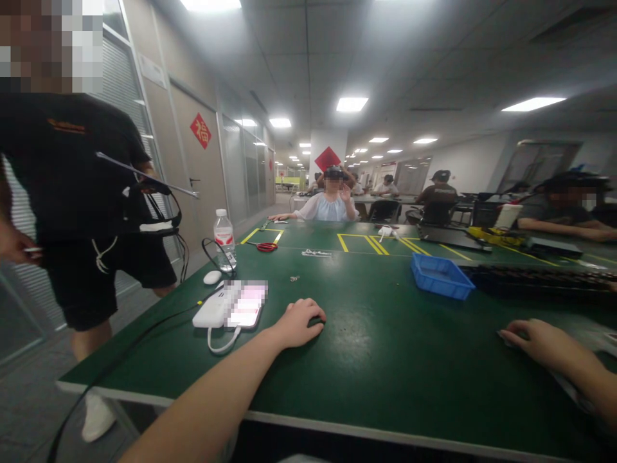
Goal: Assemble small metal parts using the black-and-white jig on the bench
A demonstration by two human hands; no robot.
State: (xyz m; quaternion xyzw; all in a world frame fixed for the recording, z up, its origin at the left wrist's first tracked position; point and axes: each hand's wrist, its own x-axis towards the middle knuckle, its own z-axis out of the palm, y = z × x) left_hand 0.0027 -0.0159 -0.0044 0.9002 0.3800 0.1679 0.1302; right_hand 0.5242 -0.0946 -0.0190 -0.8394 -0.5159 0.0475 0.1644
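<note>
My left hand point(297, 323) rests on the green table point(385, 360) with its fingers curled over a small dark object that I cannot name. Just left of it lie a phone point(247, 305) and a white power bank point(212, 310) with a white cable. My right hand point(533, 339) lies at the right side of the table, fingers bent around a small pale thing whose shape is hidden.
A blue tray point(441, 276) sits ahead right, beside a long black rack point(540, 280). A water bottle point(224, 239) and white mouse point(212, 277) stand at the left. A person in black point(72, 193) stands at the table's left edge; several people sit at the far side.
</note>
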